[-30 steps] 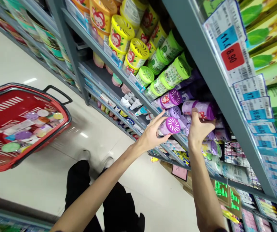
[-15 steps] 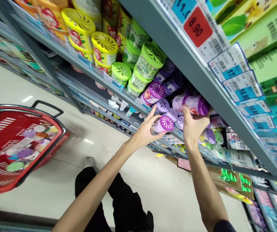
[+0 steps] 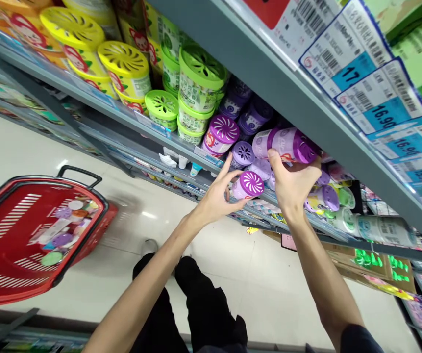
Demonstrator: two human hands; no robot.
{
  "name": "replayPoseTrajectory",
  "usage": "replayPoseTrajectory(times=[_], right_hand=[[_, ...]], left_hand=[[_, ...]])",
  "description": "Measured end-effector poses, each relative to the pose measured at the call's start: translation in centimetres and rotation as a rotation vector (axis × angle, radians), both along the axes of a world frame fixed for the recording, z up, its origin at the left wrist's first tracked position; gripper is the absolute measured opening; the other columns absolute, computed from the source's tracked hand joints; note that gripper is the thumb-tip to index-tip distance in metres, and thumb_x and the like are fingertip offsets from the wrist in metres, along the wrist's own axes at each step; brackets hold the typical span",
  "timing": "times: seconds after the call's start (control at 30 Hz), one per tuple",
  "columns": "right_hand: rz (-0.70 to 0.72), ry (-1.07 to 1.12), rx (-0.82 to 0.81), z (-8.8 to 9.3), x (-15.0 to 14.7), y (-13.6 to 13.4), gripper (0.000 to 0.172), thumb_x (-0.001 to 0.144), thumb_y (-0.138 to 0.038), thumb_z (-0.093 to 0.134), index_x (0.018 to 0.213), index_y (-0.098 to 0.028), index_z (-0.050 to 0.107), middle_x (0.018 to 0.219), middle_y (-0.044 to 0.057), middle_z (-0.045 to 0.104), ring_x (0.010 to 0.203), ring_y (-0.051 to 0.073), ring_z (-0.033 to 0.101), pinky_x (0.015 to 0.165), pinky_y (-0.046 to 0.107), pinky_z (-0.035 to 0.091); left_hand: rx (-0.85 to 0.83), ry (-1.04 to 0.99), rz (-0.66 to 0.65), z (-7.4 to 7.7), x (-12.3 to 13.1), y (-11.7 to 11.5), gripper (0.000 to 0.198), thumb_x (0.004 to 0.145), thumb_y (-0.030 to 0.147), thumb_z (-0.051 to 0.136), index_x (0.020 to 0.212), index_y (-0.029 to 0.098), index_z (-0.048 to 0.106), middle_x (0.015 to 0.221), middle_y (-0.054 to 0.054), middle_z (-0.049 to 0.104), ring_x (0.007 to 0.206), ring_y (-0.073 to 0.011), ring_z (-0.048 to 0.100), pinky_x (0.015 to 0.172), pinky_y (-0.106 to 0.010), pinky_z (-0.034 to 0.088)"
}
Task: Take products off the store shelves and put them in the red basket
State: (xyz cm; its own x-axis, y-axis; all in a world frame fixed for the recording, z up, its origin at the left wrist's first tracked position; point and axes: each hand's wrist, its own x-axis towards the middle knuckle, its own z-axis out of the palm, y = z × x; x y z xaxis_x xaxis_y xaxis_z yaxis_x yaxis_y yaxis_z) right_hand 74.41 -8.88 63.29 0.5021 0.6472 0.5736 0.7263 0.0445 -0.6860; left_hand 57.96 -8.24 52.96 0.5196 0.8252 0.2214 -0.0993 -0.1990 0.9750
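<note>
Aisle: a grey metal shelf (image 3: 255, 63) is faced at close range.
Right hand (image 3: 294, 184): half-closed; a long purple canister (image 3: 283, 145) is gripped from beneath.
Left hand (image 3: 214, 198): fingers spread; a small purple canister (image 3: 249, 185) is touched, any hold unclear.
Long canister: lying sideways, lid toward 3 o'clock.
Floor: a red shopping basket (image 3: 100, 220) is placed at 8 o'clock.

At the upper right of the frame, the blue panels on the price tags (image 3: 346, 54) along the grey shelf edge (image 3: 255, 63) read 17, then 16.90 on the next tag (image 3: 382, 95) and the one below (image 3: 407, 142); I can't read the small print.
</note>
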Motion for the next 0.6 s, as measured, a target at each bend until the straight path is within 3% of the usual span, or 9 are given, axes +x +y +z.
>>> replayPoseTrajectory(times=[0.17, 0.4, 0.5, 0.6], right_hand=[[0.094, 0.07, -0.042, -0.3, -0.9, 1.7, 0.025, 0.08, -0.037, 0.082, 0.09, -0.021, 0.065, 0.092, 0.008, 0.077, 0.088, 0.023, 0.074, 0.089, 0.039, 0.062], [0.112, 0.076, -0.092, -1.3, -1.2, 3.7, 0.024, 0.084, -0.041, 0.078, 0.095, -0.022, 0.068, 0.1, 0.01, 0.079, 0.091, 0.023, 0.074, 0.088, 0.039, 0.062], [0.086, 0.047, -0.091, -1.6, -1.3, 4.2, 0.029, 0.082, -0.046, 0.08, 0.092, -0.022, 0.068, 0.097, 0.009, 0.078, 0.087, 0.024, 0.073, 0.086, 0.041, 0.061], [0.087, 0.026, -0.093, -1.7, -1.8, 4.7, 0.03, 0.084, -0.048, 0.078, 0.087, -0.021, 0.066, 0.089, 0.006, 0.075, 0.08, 0.023, 0.071, 0.081, 0.04, 0.061]], left_hand=[[0.008, 0.005, 0.011, 0.2, 0.0, 0.2, 0.06, 0.084, 0.032, 0.082, 0.139, 0.023, 0.059, 0.181, -0.017, 0.009, 0.105, -0.025, 0.074, 0.064, -0.031, 0.063], [-0.005, 0.012, 0.012, 0.7, -0.8, -0.7, 0.064, 0.083, 0.031, 0.083, 0.14, 0.024, 0.057, 0.18, -0.017, 0.013, 0.112, -0.0257, 0.073, 0.063, -0.028, 0.062], [-0.024, 0.002, -0.008, 0.7, -1.0, -2.0, 0.064, 0.084, 0.034, 0.083, 0.141, 0.023, 0.055, 0.18, -0.019, 0.011, 0.122, -0.0305, 0.07, 0.074, -0.033, 0.066], [-0.034, -0.027, -0.018, 0.3, -1.0, -3.3, 0.065, 0.086, 0.036, 0.082, 0.143, 0.023, 0.055, 0.18, -0.018, 0.008, 0.136, -0.0352, 0.063, 0.097, -0.044, 0.066]])
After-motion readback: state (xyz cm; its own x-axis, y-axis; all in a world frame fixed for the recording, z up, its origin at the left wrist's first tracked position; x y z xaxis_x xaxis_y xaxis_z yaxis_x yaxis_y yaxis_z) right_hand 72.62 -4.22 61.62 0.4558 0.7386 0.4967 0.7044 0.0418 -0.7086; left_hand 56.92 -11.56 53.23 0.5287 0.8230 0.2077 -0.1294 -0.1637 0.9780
